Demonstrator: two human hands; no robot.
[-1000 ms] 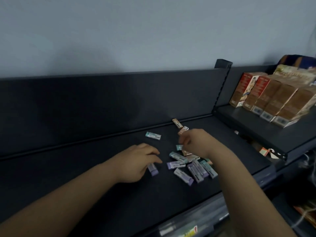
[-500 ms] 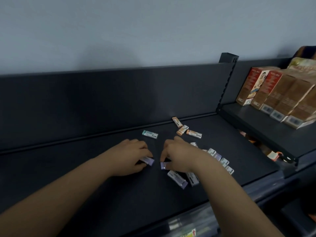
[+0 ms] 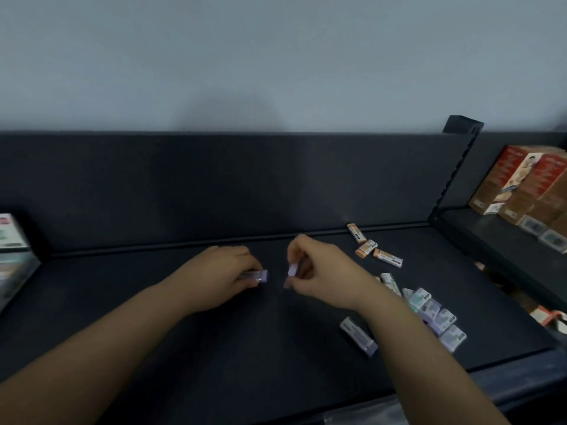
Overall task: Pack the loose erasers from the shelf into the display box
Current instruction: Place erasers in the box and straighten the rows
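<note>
Left hand [image 3: 224,271] grips a lilac sleeved eraser [image 3: 260,276], right hand [image 3: 319,271] pinches a second lilac eraser [image 3: 292,269]; pastel erasers [image 3: 429,308] lie right, brown cardboard cartons [image 3: 521,191] far right.

Each hand — left hand [image 3: 224,273], right hand [image 3: 319,269] — pinches a purple eraser [image 3: 261,275] above the shelf [image 3: 214,348].

The dark metal shelf [image 3: 276,348] is bare in the middle; small purple and green erasers [image 3: 429,308] crowd the right, a pale box [image 3: 12,240] the left.
</note>
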